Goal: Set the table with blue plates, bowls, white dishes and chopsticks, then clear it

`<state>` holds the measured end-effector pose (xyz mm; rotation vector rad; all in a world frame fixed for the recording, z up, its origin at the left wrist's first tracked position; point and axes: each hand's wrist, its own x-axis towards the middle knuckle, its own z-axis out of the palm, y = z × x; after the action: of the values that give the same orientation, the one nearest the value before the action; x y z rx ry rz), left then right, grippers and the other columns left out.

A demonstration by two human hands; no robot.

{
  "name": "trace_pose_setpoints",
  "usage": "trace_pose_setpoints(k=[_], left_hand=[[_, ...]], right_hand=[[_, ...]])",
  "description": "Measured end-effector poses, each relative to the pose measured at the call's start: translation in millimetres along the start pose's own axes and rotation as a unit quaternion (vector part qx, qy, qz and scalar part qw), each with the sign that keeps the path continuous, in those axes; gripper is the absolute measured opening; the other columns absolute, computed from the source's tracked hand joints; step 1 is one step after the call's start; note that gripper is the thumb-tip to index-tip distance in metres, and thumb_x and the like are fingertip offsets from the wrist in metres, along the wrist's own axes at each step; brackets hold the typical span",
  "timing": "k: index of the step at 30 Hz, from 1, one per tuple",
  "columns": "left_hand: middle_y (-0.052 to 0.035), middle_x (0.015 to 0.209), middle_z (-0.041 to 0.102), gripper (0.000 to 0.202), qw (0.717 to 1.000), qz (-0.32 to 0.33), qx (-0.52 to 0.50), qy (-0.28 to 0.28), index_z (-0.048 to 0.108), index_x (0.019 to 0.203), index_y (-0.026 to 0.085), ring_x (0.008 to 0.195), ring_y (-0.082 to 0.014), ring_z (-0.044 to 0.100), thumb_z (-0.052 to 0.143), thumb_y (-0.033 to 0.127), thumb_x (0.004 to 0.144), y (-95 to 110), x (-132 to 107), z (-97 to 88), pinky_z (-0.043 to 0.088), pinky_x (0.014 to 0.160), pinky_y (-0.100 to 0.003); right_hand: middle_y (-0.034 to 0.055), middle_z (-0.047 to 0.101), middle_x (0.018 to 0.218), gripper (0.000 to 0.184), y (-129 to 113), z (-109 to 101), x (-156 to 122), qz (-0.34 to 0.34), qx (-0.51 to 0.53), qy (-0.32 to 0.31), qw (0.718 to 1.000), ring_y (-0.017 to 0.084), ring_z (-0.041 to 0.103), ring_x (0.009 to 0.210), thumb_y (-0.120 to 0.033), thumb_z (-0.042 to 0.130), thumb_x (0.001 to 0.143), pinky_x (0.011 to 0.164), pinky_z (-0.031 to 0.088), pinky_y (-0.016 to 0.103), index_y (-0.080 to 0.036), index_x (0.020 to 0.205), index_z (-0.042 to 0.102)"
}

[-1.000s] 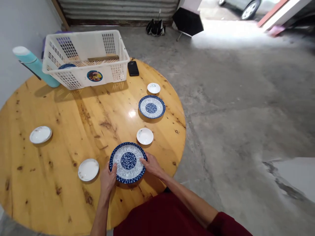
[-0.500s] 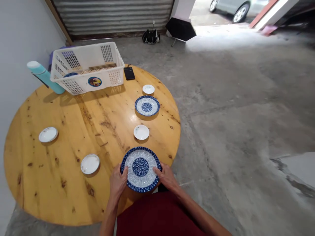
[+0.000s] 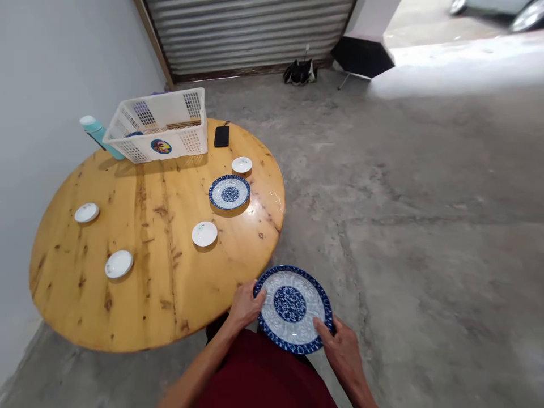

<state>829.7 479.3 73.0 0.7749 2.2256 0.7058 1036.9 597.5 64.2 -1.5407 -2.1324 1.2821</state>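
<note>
A blue-and-white patterned plate (image 3: 290, 304) is held in front of my body, just off the right front edge of the round wooden table (image 3: 165, 306). My left hand (image 3: 247, 304) grips its left rim, thumb on top. On the opposite side my right hand (image 3: 340, 340) clasps the rim, the thumb lying over the face. Another blue-and-white plate (image 3: 230, 192) lies on the table. Around it are small white dishes: one behind (image 3: 242, 165), one in front (image 3: 204, 233). Two more white dishes, a near one (image 3: 119, 264) and a far one (image 3: 86, 212), sit to the left.
At the table's back stands a white plastic basket (image 3: 182, 144) with chopsticks (image 3: 183, 124) inside. A light-blue bottle (image 3: 102, 137) is left of it, a black phone (image 3: 221, 136) right. Umbrellas, one folded (image 3: 300, 72) and one open (image 3: 362, 56), rest on the concrete floor (image 3: 408, 226).
Both hands have carried the plate to the right, from over the table to beyond its edge. The view has swung right, so the table appears farther left. The grip is unchanged.
</note>
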Motion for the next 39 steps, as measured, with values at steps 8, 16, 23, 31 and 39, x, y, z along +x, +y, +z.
trace_pose_setpoints(k=[8,16,23,31,39], left_hand=[[-0.0043,0.09,0.071,0.02,0.998,-0.016,0.048,-0.033,0.064,0.086,0.02,0.083,-0.0201,0.063,0.05,0.032,0.09,68.0,14.8,42.5,0.042,0.075,-0.027],[-0.0053,0.086,0.07,0.021,0.999,-0.041,0.025,0.024,0.063,0.085,0.02,0.081,-0.0212,0.063,0.048,0.033,0.092,84.4,52.7,32.4,0.043,0.074,-0.029],[-0.008,0.097,0.072,0.026,0.995,-0.07,-0.034,0.069,0.066,0.098,0.018,0.09,-0.0231,0.066,0.048,0.036,0.095,90.2,108.0,7.5,0.045,0.081,-0.031],[-0.0076,0.101,0.072,0.031,0.967,-0.112,-0.138,0.18,0.063,0.111,0.018,0.089,-0.021,0.065,0.041,0.037,0.098,84.7,156.8,-46.7,0.047,0.082,-0.031],[-0.0057,0.092,0.07,0.027,0.919,-0.172,-0.179,0.306,0.06,0.112,0.02,0.083,-0.02,0.066,0.044,0.035,0.097,65.3,188.0,-99.0,0.046,0.075,-0.029]], right_hand=[[0.0087,0.069,0.063,0.047,31.8,-67.5,38.4,0.02,0.003,-0.013,1.0,0.025,0.06,0.059,-0.065,0.053,0.072,0.061,0.048,0.035,-0.02,0.068,0.066],[0.009,0.071,0.065,0.043,6.1,-68.7,102.4,-0.007,0.042,-0.056,0.998,0.027,0.061,0.062,-0.062,0.058,0.074,0.061,0.051,0.036,-0.021,0.069,0.067],[0.0046,0.062,0.058,0.044,-43.8,-64.1,184.9,-0.056,-0.007,-0.098,0.994,0.02,0.051,0.058,-0.062,0.06,0.072,0.056,0.043,0.031,-0.019,0.065,0.064],[0.0017,0.056,0.057,0.043,-129.1,-22.3,283.7,-0.116,-0.04,-0.182,0.976,0.017,0.045,0.058,-0.06,0.061,0.072,0.055,0.038,0.028,-0.017,0.067,0.062],[-0.0004,0.053,0.062,0.039,-203.3,39.0,339.0,-0.176,-0.024,-0.273,0.946,0.015,0.043,0.06,-0.057,0.059,0.075,0.057,0.037,0.027,-0.018,0.07,0.059]])
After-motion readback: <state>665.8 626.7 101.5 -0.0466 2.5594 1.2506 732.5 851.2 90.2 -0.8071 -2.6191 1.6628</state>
